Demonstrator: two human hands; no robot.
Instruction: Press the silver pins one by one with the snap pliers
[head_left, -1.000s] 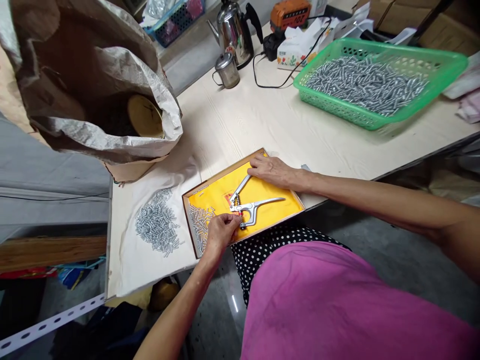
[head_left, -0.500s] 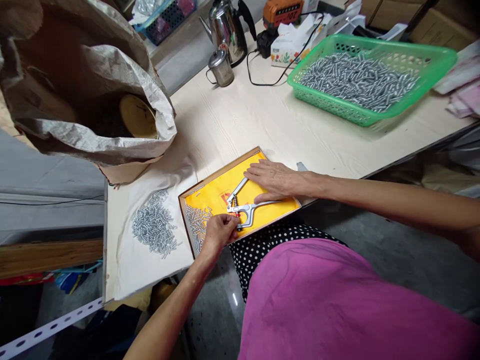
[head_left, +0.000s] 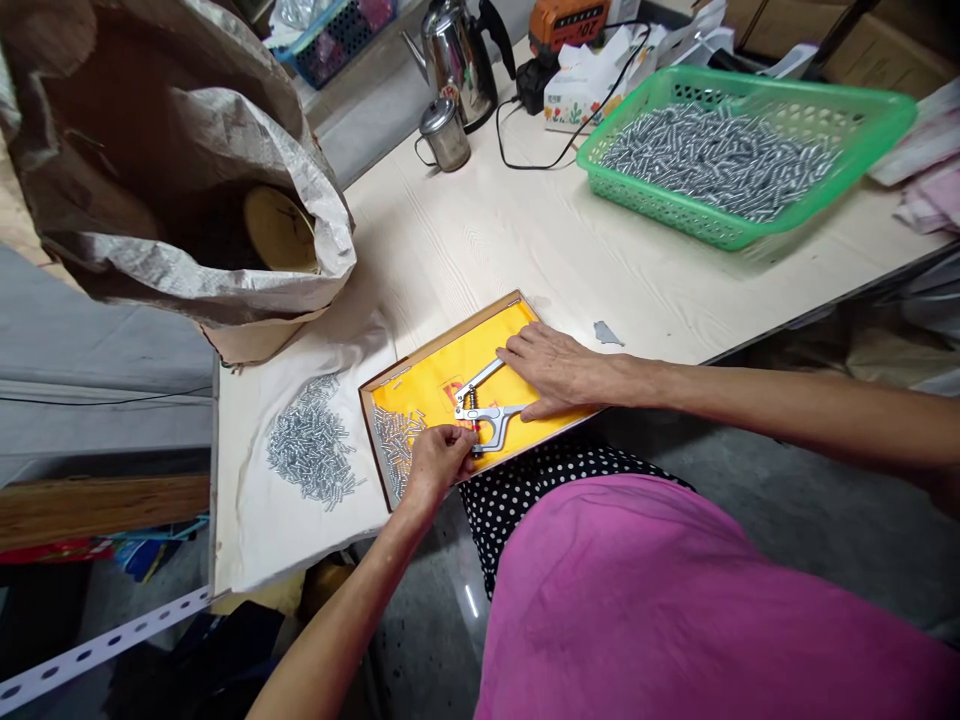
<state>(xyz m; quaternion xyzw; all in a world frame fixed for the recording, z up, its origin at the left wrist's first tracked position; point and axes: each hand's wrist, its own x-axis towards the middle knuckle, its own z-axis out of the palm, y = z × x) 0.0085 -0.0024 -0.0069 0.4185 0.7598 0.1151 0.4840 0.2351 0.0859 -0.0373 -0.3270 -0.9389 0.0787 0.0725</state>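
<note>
Curls the left grip [head_left: 435,462] shut at the head of the silver hand-press pliers [head_left: 484,408], fingertips bunched against the tool beside its red spring; cannot tell whether anything sits between them. Lays the right grip [head_left: 551,370] flat and open across the pliers' two handles, palm down, fingers stretched out, not wrapped around them. Rests the pliers on the yellow lining of a shallow wooden tray [head_left: 439,343], set at the near edge of the pale counter [head_left: 525,240]. Holds a small scatter of short metal pins [head_left: 394,445] in the tray's left end, just beside the left grip. Left of the tray and apart from it, a larger pin heap [head_left: 311,455] on a white cloth [head_left: 255,530]. Beyond the cloth, a big crumpled paper sack [head_left: 187,170], open at the top. Far across the counter, a green plastic basket [head_left: 667,205] heaped with silver pins [head_left: 720,150]. Near the basket, a tissue box [head_left: 581,95], a steel kettle [head_left: 457,50], a small lidded steel mug [head_left: 444,135] and a black cable [head_left: 540,160]. In the foreground, a pink top [head_left: 675,600] over polka-dot fabric [head_left: 525,485], below the counter's edge.
</note>
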